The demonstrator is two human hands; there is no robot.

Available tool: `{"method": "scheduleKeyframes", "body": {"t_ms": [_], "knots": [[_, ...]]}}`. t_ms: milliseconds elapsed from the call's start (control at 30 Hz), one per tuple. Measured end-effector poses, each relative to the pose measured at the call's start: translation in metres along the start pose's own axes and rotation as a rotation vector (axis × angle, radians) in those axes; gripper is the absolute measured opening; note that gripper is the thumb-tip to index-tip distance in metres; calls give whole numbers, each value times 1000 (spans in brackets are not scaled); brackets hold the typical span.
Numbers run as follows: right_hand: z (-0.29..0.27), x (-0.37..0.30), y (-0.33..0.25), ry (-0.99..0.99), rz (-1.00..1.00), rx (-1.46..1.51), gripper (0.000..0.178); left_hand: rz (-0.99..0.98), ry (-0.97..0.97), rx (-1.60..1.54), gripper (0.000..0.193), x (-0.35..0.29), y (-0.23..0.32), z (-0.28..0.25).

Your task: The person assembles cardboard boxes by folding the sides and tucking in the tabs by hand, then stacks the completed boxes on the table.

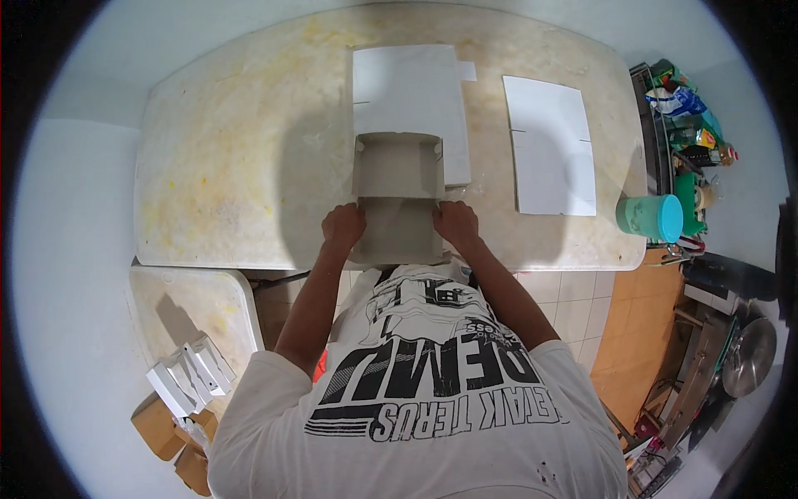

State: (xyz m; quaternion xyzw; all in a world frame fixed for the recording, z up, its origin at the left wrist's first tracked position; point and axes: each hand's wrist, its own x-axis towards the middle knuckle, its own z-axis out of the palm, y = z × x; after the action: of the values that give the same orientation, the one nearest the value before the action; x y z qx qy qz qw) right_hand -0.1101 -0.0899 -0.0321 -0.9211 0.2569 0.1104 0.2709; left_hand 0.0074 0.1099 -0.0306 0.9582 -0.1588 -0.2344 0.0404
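Note:
A small cardboard box [399, 169] with a grey-brown inside lies opened out in front of me. Its tray part has raised walls on the far side, and its lid part reaches toward the table's near edge. My left hand [344, 225] is closed on the box's left edge near the fold, and my right hand [456, 223] grips the right edge opposite. Under the box's far end is a stack of flat white cardboard sheets [405, 87]. To the right lies another flat white cardboard piece [550, 148] with short slits in its sides.
A teal tub with a blue lid [650, 218] stands at the table's [216, 150] right end. Beyond it a rack holds bottles and packets [694, 125]. Several folded white boxes [191, 374] stand on a smaller table at lower left, beside open brown cartons [158, 427].

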Motion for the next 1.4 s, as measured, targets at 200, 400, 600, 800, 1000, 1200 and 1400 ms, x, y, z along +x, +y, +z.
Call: {"method": "scheduleKeyframes", "body": {"t_ms": [200, 400, 600, 800, 1000, 1200, 1400], "knots": [[-59, 9, -10, 167, -83, -116, 30, 81, 77, -258, 38, -8, 13, -59], [-96, 68, -5, 194, 41, -134, 40, 16, -341, -848, 54, 5, 39, -74], [-45, 12, -22, 456, -477, -149, 34, -37, -298, -999, 43, 26, 41, -12], [13, -18, -11, 183, -841, -42, 24, 120, 72, -584, 42, 9, 55, 16], [10, -15, 4, 339, -794, -156, 14, 137, -58, -931, 32, 9, 53, 17], [-3, -25, -13, 356, -579, -151, 11, 57, 79, -1104, 25, -10, 70, 15], [2, -19, -14, 434, -719, -14, 7, 126, 408, -628, 24, 9, 54, 36]]}}
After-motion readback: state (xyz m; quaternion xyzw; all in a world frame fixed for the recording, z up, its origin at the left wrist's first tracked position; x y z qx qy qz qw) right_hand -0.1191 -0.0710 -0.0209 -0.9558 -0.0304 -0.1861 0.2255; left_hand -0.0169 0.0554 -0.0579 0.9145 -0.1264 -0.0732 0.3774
